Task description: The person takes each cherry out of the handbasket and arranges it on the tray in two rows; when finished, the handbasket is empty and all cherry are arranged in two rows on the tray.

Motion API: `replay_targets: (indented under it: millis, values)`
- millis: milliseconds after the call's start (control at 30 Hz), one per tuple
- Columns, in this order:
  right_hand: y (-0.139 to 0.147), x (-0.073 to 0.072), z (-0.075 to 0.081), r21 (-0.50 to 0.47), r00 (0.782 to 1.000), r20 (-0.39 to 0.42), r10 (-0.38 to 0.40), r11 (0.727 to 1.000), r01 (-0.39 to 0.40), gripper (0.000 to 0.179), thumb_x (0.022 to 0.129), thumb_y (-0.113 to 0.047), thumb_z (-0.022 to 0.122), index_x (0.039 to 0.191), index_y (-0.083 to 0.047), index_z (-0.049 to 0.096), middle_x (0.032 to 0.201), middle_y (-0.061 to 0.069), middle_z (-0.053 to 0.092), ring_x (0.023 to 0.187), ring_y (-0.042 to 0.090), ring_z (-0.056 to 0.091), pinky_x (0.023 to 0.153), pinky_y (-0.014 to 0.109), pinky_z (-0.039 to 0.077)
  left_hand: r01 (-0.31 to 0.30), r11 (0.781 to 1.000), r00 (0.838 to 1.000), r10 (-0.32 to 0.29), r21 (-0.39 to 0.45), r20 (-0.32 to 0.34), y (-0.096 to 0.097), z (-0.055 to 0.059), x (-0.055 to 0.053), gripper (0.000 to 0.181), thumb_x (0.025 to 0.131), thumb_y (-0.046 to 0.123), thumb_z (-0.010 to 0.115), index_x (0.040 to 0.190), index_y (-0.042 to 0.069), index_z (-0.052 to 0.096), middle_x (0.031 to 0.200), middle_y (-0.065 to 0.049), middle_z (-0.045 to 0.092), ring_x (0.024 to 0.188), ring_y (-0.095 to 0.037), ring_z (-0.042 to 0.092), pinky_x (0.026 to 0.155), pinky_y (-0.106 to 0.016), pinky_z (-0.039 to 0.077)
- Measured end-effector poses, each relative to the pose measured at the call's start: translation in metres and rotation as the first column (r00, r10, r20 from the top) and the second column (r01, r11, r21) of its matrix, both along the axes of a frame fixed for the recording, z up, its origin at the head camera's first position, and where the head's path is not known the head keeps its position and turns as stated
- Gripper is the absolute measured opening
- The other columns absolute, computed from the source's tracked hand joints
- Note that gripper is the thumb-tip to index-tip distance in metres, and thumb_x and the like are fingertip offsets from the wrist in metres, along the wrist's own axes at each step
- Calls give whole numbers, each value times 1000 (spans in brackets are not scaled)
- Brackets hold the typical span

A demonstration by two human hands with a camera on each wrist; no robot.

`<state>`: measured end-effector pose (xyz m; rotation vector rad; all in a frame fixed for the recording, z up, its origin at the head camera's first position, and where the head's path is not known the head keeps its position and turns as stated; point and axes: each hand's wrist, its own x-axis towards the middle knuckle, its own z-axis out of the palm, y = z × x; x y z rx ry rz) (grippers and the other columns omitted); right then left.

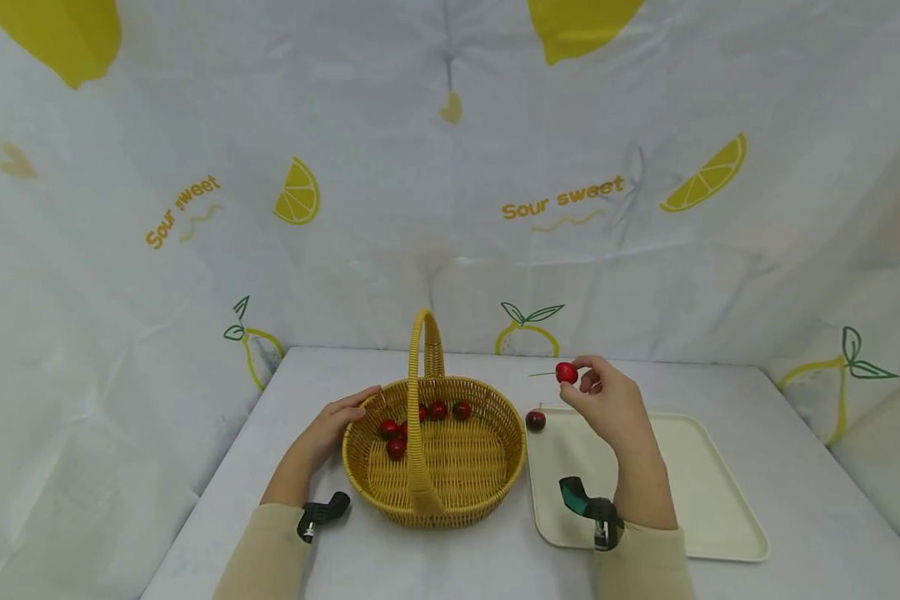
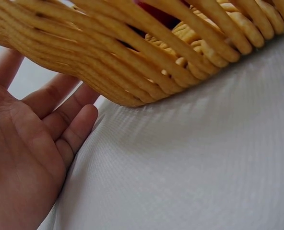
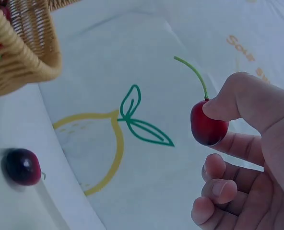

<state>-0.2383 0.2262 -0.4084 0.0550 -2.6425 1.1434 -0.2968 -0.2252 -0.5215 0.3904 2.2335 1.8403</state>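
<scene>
In the head view a red cherry (image 1: 566, 372) with a long stem is pinched between the thumb and a finger of my right hand (image 1: 615, 408), raised above the back of the cream tray (image 1: 708, 492). The right wrist view shows this cherry (image 3: 208, 122) close, its green stem pointing up. My left hand (image 1: 332, 429) rests against the left side of the yellow wicker basket (image 1: 450, 517), its fingers reaching along the rim. In the left wrist view, that hand's fingers (image 2: 77, 129) lie loosely beside the woven wall. Several cherries (image 1: 396, 448) lie inside the basket, towards its left and back.
One dark cherry (image 1: 536, 421) lies on the tray's back left corner, close to the basket. The basket's tall handle (image 1: 417, 417) arches over its middle. A white cloth printed with lemons (image 1: 420, 208) hangs behind the white table (image 1: 802, 433).
</scene>
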Motion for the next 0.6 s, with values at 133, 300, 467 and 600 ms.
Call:
replay_targets:
  millis: [133,300,467,600]
  values:
    - [16,-1,-7,7,999,31,-43,999,43,37,93,-24,68,126,-6,61,91,8,55,80,23,51,59,33,42,-1,1000,1000,1,5,0,0,1,1,54,100,21,54,153,13,51,162,-8,39,153,-33,23,122,-57,11]
    - [34,-5,-21,17,991,111,-77,997,76,40,95,-29,66,126,-5,60,94,10,55,80,24,50,61,34,42,-1,1000,1000,1,-7,-6,-1,1,1,54,100,22,54,153,13,51,162,-7,39,153,-34,23,122,-58,10]
    - [48,-8,-35,28,977,201,-65,998,60,45,96,-33,67,129,-2,59,97,12,55,84,26,50,63,35,41,4,1000,1000,-4,-16,-12,-1,1,0,53,100,22,54,153,15,51,162,-6,39,154,-34,21,122,-60,7]
    - [57,-9,-46,32,958,282,-41,999,33,51,97,-38,66,131,-2,58,102,15,54,89,29,51,66,36,42,9,1000,1000,-9,-16,-12,-1,1,0,53,101,22,54,153,15,51,162,-6,39,154,-34,20,122,-60,6]
